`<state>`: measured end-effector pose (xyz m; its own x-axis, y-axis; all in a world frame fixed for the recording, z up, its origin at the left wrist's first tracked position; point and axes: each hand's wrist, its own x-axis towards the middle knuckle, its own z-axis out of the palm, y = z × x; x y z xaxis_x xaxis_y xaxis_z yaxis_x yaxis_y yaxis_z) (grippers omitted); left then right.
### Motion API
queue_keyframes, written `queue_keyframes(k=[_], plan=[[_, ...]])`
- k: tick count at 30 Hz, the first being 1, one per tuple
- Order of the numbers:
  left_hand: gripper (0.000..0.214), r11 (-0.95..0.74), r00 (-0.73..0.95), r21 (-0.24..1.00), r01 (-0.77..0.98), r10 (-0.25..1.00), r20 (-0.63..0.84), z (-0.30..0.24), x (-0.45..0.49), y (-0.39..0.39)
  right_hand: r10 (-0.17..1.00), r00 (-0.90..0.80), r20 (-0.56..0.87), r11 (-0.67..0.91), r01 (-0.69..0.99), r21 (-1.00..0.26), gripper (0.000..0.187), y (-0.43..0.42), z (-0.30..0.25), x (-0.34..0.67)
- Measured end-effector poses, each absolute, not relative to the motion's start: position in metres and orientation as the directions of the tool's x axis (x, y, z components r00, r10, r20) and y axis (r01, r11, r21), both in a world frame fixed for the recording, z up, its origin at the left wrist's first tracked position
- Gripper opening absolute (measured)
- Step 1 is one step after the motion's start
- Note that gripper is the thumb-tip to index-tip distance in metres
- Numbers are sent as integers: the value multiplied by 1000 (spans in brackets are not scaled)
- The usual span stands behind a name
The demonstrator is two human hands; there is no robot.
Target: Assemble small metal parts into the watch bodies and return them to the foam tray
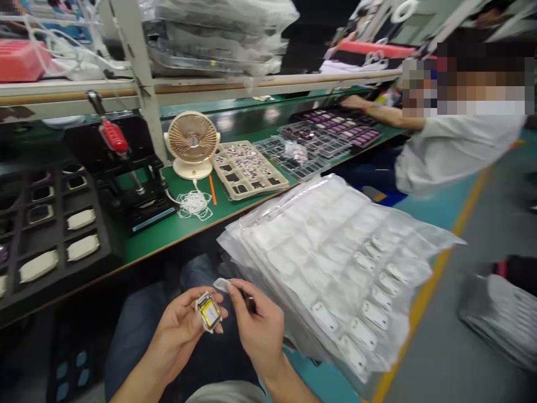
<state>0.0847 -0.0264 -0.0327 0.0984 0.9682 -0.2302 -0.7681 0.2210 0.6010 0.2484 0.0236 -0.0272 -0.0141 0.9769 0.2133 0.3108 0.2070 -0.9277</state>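
My left hand (180,319) is closed around a smartwatch case (208,312), pale-rimmed, its open side showing a yellow-edged inside with a whitish block. Beside it, my right hand (260,319) pinches a small pale, partly see-through cover plate (221,284) between thumb and finger. A dark slim object (249,302) also lies within the curled fingers of that hand; its kind does not show. Both hands are above my lap, close together. To their right is a large stack of plastic-covered trays (293,240), with several small white plates (324,315) on top.
On the green bench (146,243) stand a small fan (193,143), a compartment tray of small parts (251,168) and a red-handled press (115,140). A black foam tray (104,246) holds watch cases at left. A co-worker's arm (390,115) reaches over trays at right.
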Motion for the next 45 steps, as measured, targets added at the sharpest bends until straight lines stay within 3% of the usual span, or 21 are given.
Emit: queue_keyframes(k=[3,6,8,12,15,18,21,25,33,45], plan=[[40,177,78,618,-766,980,-184,-33,68,-33,976,-201,-80,-75,29,-997,29,24,-39,220],[40,145,50,636,-758,985,-166,-34,54,-37,852,-392,-347,-441,-180,-879,42,26,-43,213],[39,141,54,644,-752,987,-153,-34,47,-38,782,-468,-412,-552,-211,-807,45,28,-44,213],[42,161,82,657,-737,985,-150,-34,41,-37,714,-551,-433,-593,-147,-791,44,38,-41,216],[48,138,11,670,-729,982,-190,-36,41,-37,796,-491,-355,-471,-132,-872,37,45,-33,221],[47,92,-125,709,-699,961,-248,-39,41,-38,918,-391,-67,-89,-37,-995,18,45,-21,223],[44,78,-195,742,-666,942,-274,-41,40,-40,866,-455,209,276,86,-957,12,39,-12,220],[42,68,-239,783,-618,933,-269,-42,39,-41,760,-512,402,529,128,-839,17,36,-13,212],[38,22,-291,838,-545,932,-214,-43,38,-41,693,-545,472,620,116,-776,20,39,-24,209],[41,-26,-325,845,-534,929,-177,-44,35,-35,596,-617,515,701,87,-708,54,38,-34,211]])
